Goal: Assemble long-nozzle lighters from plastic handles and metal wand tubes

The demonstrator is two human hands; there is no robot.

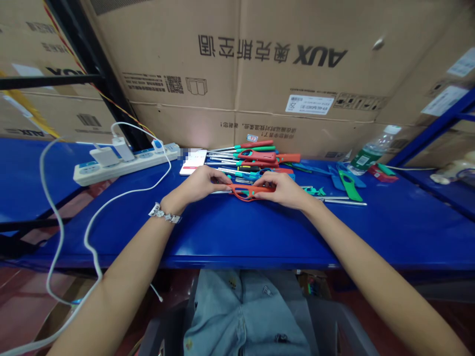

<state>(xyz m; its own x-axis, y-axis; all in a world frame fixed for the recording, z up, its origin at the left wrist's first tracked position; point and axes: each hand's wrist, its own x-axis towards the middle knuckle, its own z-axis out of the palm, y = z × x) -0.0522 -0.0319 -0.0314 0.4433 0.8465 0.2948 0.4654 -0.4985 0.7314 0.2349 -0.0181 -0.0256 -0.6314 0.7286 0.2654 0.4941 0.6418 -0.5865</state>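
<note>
1. Head view: the left hand [206,184] is nearly closed, thumb and fingers pinching the left end of an orange long-nosed lighter [247,191], by its metal tube
2. The right hand [280,189] is likewise nearly closed, gripping the lighter's other end
3. The lighter lies level between both hands, over the blue table [241,237]; whether it touches the surface I cannot tell
4. Just behind it lies a pile of red, green and orange lighters [258,154], tubes pointing left, with a white card [193,162] beside them
5. To the right are metal rods [345,201], a green plastic piece [348,185] and an upright bottle [373,152]
6. On the left, a white power strip [139,160] holds plugged-in chargers [122,149]
7. Behind everything stands a large cardboard box [260,74]
</note>
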